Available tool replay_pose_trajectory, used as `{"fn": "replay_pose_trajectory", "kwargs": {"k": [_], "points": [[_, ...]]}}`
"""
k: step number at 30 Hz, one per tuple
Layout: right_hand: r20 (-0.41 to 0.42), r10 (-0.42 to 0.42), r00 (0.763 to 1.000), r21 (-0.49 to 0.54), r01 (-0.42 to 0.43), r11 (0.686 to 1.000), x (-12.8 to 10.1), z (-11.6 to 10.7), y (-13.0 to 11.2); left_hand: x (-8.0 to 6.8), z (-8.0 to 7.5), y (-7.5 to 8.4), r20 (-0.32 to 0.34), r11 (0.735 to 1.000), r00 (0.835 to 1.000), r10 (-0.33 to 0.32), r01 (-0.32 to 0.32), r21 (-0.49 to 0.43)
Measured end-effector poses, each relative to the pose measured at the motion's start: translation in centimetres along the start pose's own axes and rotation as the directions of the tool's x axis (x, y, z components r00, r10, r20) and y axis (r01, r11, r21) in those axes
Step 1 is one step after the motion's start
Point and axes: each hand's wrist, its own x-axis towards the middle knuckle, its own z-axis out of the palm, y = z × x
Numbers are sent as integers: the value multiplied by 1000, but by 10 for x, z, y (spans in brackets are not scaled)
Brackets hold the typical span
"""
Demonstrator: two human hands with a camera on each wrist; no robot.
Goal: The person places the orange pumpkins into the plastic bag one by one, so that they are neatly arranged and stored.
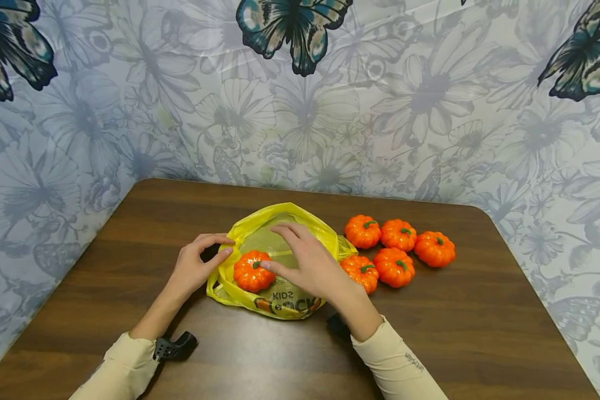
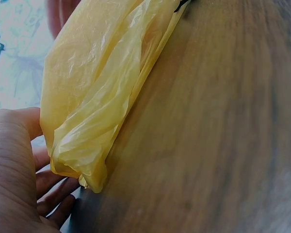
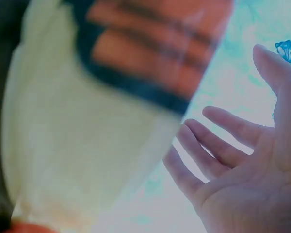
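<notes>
A yellow plastic bag (image 1: 275, 214) lies on the table with its mouth spread wide and dark lettering along its near side. Inside its left part sits a small orange pumpkin (image 1: 250, 275) with a green stem. At the bag's left rim, my left hand (image 1: 192, 266) pinches the plastic between thumb and fingers; the left wrist view shows the crumpled side of the bag (image 2: 94, 107) there. Above the opening reaches my right hand (image 1: 315, 266), its thumb tip overlapping the pumpkin in the head view. Its fingers are spread and relaxed beside the bag (image 3: 87, 145) in the right wrist view.
Several more orange pumpkins (image 1: 395, 267) stand in a group just right of the bag, the nearest one overlapping the bag's edge. The brown wooden table (image 1: 480, 311) ends at a wall covering (image 1: 330, 128) with flowers and butterflies. Black bands (image 1: 176, 347) circle both wrists.
</notes>
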Motion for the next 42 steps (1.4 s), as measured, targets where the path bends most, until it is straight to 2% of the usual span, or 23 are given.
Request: {"fn": "replay_pose_trajectory", "kwargs": {"k": [8, 16, 24, 42], "points": [[-45, 23, 999, 26, -22, 999, -12, -14, 23, 1, 1, 0, -4, 1000, 1000, 5, -5, 4], [-76, 65, 995, 2, -65, 998, -30, -35, 44, 1, 2, -1, -1, 1000, 1000, -1, 1, 6], [-129, 71, 989, -2, -72, 997, -51, -54, 66, 1, 2, -1, -3, 1000, 1000, 8, -8, 12], [-159, 162, 974, -31, -169, 985, -104, -87, 112, 1, 1, 2, 9, 1000, 1000, -7, 7, 4]]}}
